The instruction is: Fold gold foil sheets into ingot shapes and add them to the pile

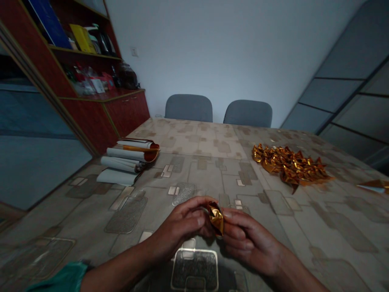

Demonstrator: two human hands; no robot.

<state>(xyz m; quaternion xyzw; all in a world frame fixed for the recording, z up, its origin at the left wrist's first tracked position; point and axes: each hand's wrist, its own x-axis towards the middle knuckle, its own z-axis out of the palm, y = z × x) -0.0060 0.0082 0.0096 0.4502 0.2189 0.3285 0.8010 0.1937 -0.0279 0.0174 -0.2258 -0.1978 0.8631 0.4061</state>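
Head view: a folded gold foil piece [216, 220] is held above the patterned table [209, 172], toward its near edge. The right hand [251, 237] pinches one side between thumb and fingers; the left hand [184, 221] curls its fingers against the other. Creased and boat-shaped, the piece gleams at its puffed middle. Similar gold pieces [291, 164] cluster toward the table's right edge. Any print on the yellow box [82, 38] is too blurred to read.

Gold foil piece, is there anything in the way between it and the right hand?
Nothing visible: the right hand has its fingers against the right side of the gold foil piece.
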